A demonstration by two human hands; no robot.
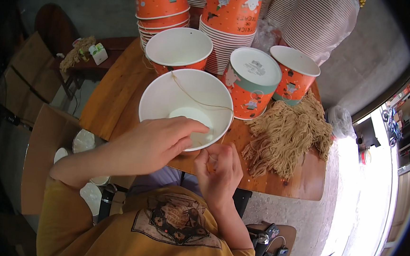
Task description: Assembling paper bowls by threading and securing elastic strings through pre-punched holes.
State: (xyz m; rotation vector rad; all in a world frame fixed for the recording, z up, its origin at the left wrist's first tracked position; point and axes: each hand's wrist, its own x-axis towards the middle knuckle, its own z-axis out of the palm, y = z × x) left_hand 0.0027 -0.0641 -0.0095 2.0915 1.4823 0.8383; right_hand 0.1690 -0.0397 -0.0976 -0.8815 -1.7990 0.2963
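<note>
Containers [90,197], white and round, are being held in a cardboard box [38,166]. The left hand [159,137], its grip being impossible to tell, is being held over an open, white-lined paper bucket [158,97] at the edge of the wooden table [105,106]. Twine [201,102] is being draped across its mouth and pinched beside its rim by the right hand [221,172].

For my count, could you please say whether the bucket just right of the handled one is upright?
The bucket is upside down: its white base faces up.
</note>
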